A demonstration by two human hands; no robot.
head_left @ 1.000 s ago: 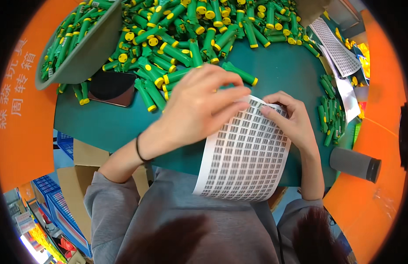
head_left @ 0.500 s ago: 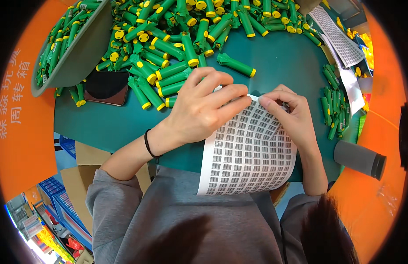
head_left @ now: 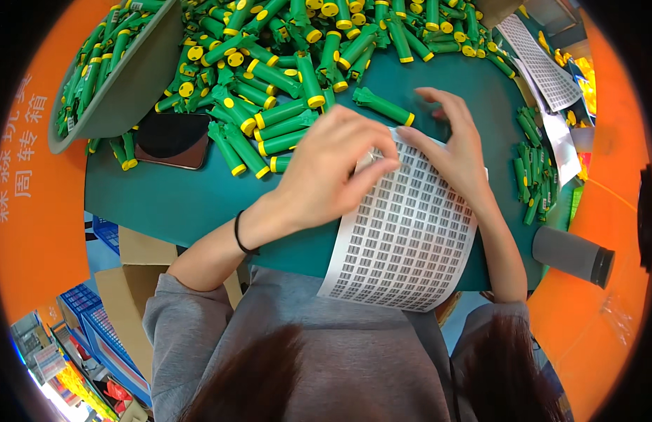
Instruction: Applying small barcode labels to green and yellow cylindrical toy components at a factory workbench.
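A white sheet of small barcode labels [head_left: 410,232] lies curved over the near table edge, its lower end hanging in front of my body. My left hand [head_left: 340,162] is closed in a pinch above the sheet's upper left part. Between its thumb and fingers shows a small whitish scrap, slightly blurred. My right hand [head_left: 456,144] has its thumb apart from the fingers, the thumb at the sheet's top edge and the fingers raised above the table. A single green tube with a yellow end [head_left: 383,106] lies just beyond the sheet.
A large pile of green tubes [head_left: 269,77] covers the far table [head_left: 305,243]. A tilted grey tub [head_left: 122,105] holds more at left, beside a dark phone [head_left: 172,141]. At right are a smaller group of tubes [head_left: 533,162], a grey cylinder [head_left: 572,256] and more label sheets [head_left: 540,60].
My right hand has spread open and lifted its fingers off the sheet's top edge. My left hand has turned and closed into a pinch. The sheet's upper part lies flatter.
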